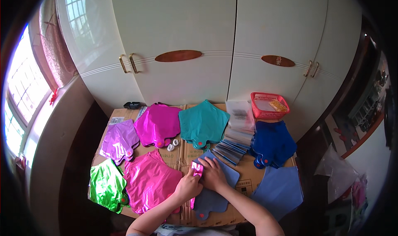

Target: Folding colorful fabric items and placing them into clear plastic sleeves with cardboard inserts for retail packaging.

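My left hand is closed on a narrow folded strip of shiny pink foil, whose lower end shows beneath the wrist. Beside it, my right hand lies palm down with fingers stretched out on a flat blue-grey foil piece. That piece looks like a deflated foil balloon and has a rounded tab with a red dot at its near edge. Just left of my left forearm lies a stack of bright pink foil pieces. What lies under my palms is hidden.
Cardboard covers the table. Around lie foil stacks: green, lilac, magenta, teal, dark blue, blue-grey. Clear packets, white rolls and a red basket stand nearby.
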{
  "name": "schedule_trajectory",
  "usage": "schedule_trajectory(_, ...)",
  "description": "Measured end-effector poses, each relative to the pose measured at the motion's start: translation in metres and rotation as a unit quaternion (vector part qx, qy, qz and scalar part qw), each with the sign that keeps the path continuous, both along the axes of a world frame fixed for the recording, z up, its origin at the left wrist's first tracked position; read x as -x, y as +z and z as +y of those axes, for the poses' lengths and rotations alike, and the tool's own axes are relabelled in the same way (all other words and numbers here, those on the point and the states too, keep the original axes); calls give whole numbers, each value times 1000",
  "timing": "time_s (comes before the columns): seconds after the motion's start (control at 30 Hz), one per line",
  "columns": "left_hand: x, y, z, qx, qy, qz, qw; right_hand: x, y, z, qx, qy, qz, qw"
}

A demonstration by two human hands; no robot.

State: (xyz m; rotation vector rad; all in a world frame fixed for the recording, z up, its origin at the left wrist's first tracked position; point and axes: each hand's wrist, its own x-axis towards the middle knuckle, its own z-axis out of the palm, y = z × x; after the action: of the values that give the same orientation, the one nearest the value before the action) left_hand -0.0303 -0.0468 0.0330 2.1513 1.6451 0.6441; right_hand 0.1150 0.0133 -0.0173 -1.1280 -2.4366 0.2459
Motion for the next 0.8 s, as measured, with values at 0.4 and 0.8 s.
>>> schedule_trajectory(0.4, -7, -9, -1, -10, 3, 14, 1000, -4, -3, 8, 4, -20, 227, 974)
schedule_trajectory(0.8, 37, 10, 11, -67, -132, 126, 981, -2, -7, 7, -28, -35, 190, 981)
